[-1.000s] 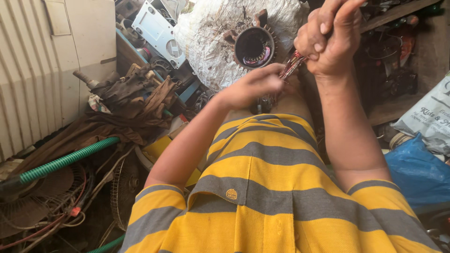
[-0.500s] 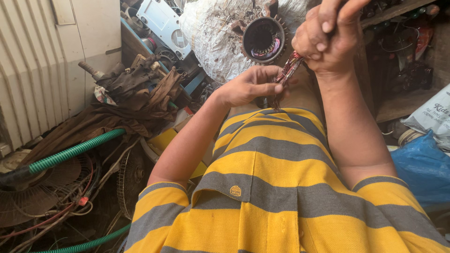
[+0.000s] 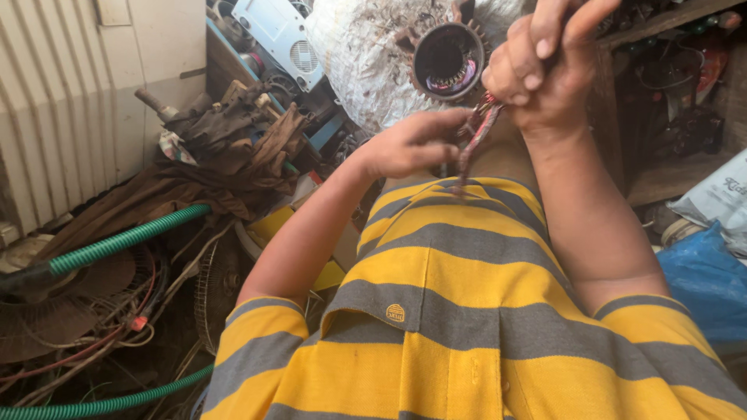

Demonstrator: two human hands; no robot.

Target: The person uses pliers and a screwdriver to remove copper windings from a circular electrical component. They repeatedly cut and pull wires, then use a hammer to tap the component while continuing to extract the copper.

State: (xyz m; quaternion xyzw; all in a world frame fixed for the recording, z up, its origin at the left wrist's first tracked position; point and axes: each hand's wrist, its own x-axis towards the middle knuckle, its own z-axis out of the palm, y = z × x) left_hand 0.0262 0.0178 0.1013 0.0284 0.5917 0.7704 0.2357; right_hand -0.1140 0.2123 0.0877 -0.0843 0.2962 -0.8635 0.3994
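Note:
A round motor stator [image 3: 449,61] with a dark hollow centre and copper windings rests against a white dusty sack [image 3: 366,62]. My right hand [image 3: 541,66] is raised just right of it, fingers closed on a reddish bundle of copper wire [image 3: 476,136] that hangs down from the fist. My left hand [image 3: 408,144] sits below the stator, fingers curled close to the lower end of the wire bundle; whether it grips the wire is hidden. My yellow and grey striped shirt [image 3: 467,311] fills the lower frame.
A green ribbed hose [image 3: 124,241] runs across a pile of scrap, wires and a fan grille [image 3: 214,292] at the left. A white appliance casing [image 3: 280,35] lies at the top. A blue bag [image 3: 704,284] and wooden shelves [image 3: 661,101] stand at the right.
My right hand has stayed closed on the wire bundle near the stator. The view has shifted slightly, so the stator and both hands sit a little more to the right and higher.

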